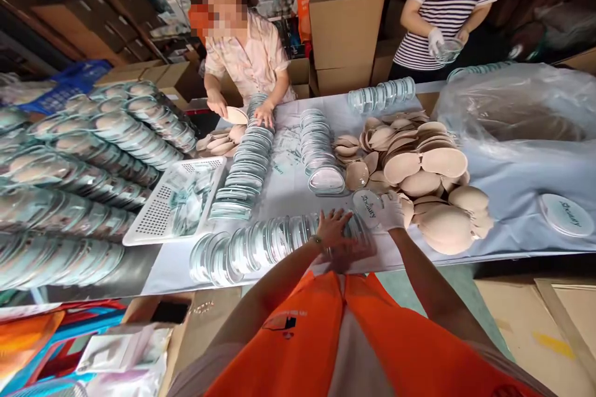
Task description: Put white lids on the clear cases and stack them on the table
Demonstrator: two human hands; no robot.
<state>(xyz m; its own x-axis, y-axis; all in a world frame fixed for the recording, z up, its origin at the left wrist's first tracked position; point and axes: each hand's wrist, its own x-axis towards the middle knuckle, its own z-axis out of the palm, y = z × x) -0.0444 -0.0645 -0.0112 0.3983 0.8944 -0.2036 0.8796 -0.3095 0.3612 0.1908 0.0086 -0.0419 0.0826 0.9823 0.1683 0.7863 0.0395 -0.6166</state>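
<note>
Right hand [390,211] holds round lid [367,208] lettered "Shecurry".

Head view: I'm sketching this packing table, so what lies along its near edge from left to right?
Stacked rows of filled clear round cases → white perforated plastic basket → row of clear round cases on edge → bare left hand → white-gloved right hand → heap of beige moulded cups → lone round lid with script lettering.

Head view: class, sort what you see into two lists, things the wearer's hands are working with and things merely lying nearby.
In hand:
left hand on the row of clear round cases
gloved right hand holding a printed lid
beige pads beside it

Lying about:
white basket
cardboard boxes
plastic bag
</note>
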